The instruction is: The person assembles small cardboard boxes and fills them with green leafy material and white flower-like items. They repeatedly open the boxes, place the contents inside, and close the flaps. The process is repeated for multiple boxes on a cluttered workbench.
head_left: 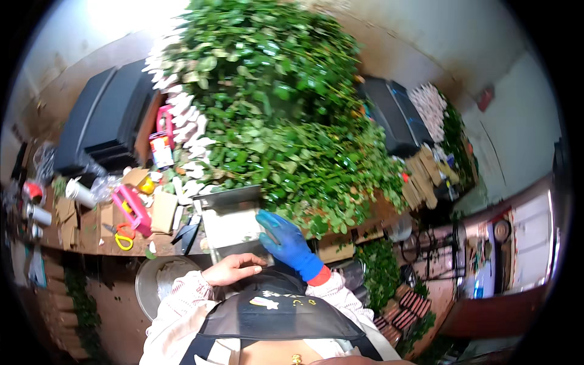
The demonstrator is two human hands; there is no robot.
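Note:
A shallow metal tray [228, 220] with raised sides sits at the bench edge in front of me. My left hand [234, 269], bare, lies by its near side with the fingers stretched to the right, and I see nothing held. My right hand [287, 243] wears a blue glove and rests at the tray's right side, fingertips over the rim and fingers extended. Behind the tray rises a large heap of green leafy stems [286, 158]. White wrapped ends [196, 131] line the heap's left side.
Left on the wooden bench are scissors [125, 238] with orange and yellow handles, a pink frame-shaped tool [132, 210], a white cup [79, 193] and stacked dark sheets [115, 115]. A pale bucket [146, 292] stands below. Cardboard pieces [423, 176] lie right.

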